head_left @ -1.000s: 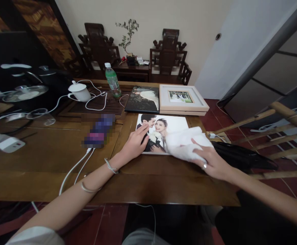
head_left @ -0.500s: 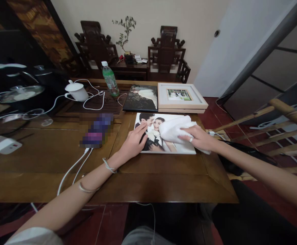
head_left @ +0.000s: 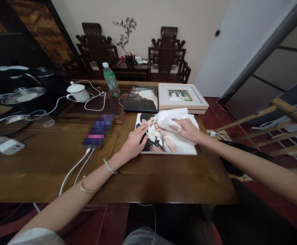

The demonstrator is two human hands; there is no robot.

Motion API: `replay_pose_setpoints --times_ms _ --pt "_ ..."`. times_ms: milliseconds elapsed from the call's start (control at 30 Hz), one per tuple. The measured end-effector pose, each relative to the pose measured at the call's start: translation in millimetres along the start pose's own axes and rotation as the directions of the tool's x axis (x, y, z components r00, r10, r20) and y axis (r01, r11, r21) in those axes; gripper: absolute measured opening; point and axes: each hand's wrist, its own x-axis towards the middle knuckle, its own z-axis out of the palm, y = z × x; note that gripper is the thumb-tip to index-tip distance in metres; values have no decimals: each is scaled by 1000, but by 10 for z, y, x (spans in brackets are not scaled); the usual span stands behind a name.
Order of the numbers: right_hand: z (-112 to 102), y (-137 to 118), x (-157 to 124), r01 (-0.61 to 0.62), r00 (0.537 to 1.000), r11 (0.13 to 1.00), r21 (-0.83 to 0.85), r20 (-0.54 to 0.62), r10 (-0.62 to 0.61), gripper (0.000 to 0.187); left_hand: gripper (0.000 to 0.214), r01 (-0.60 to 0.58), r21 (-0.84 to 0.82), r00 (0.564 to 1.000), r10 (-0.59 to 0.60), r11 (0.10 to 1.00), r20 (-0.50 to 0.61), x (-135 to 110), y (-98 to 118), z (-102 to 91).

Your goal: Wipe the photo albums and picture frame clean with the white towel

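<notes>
A wedding photo panel [head_left: 169, 147] lies flat on the wooden table, showing a couple. My left hand [head_left: 135, 140] rests on the panel's left side, fingers stretched out and flat. Bunched under my right hand [head_left: 186, 129] is a white cloth [head_left: 172, 117], which I grip against the panel's upper right part. The cloth covers part of the picture, and its loose end spreads toward the right edge. Some of my right fingers are hidden in its folds.
Behind the panel lie a dark photo album [head_left: 141, 99] and a pale wooden picture frame [head_left: 184, 97]. To the left are a phone [head_left: 99, 132] with a charging cable, a green bottle [head_left: 111, 81], a lidded white cup [head_left: 77, 92], a clear cup [head_left: 48, 119] and a pot [head_left: 24, 97].
My right hand has moved left and away from me with the cloth, uncovering the panel's lower right part and covering more of the upper middle. My left hand stays in place.
</notes>
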Motion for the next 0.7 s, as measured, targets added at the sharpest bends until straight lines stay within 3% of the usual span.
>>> replay_pose_setpoints --times_ms 200,333,500,700 --pt "136 -426 -740 18 1000 1000 -19 24 -18 29 43 6 1 1000 -6 1000 -19 2 13 7" --pt "102 -691 -967 61 993 997 55 96 -66 25 43 4 -6 1000 -4 1000 -28 4 12 24" --pt "4 -702 -695 37 984 994 105 171 -54 28 42 19 11 1000 -19 1000 -12 7 20 19" --pt "19 -341 -57 -7 998 994 107 69 0 35 43 -11 8 1000 11 1000 -12 9 13 7"
